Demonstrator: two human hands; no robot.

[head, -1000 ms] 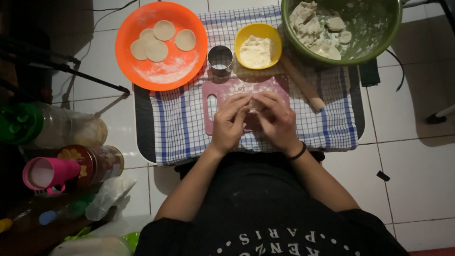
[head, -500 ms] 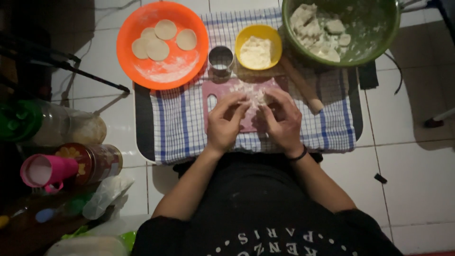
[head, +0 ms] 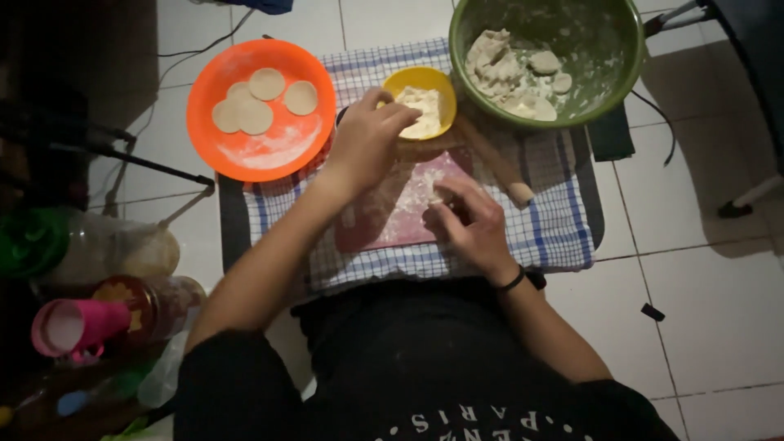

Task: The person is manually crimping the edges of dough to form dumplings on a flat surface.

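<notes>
My left hand (head: pixel 366 139) reaches forward, its fingertips bunched at the rim of a yellow bowl (head: pixel 426 80) holding white flour. My right hand (head: pixel 472 222) rests on a floured pink cutting board (head: pixel 384 229) and pinches a small pale dough piece (head: pixel 437 196) with its fingertips. A wooden rolling pin (head: pixel 498 163) lies just beyond the right hand. The board sits on a blue checked cloth (head: pixel 555 229). An orange plate (head: pixel 204 143) at the back left carries several flat dough discs (head: pixel 257 106).
A large green bowl (head: pixel 621 73) with lumps of dough (head: pixel 506 69) stands at the back right. Jars (head: pixel 139 302), a pink cup (head: pixel 69 327) and a green-lidded container (head: pixel 33 245) crowd the left side. Dark stand legs (head: pixel 122 155) cross the white tiled floor.
Both hands were together over the board shaping dough. Now my left hand has moved away forward to the yellow bowl, and my right hand stays on the board with the dough.
</notes>
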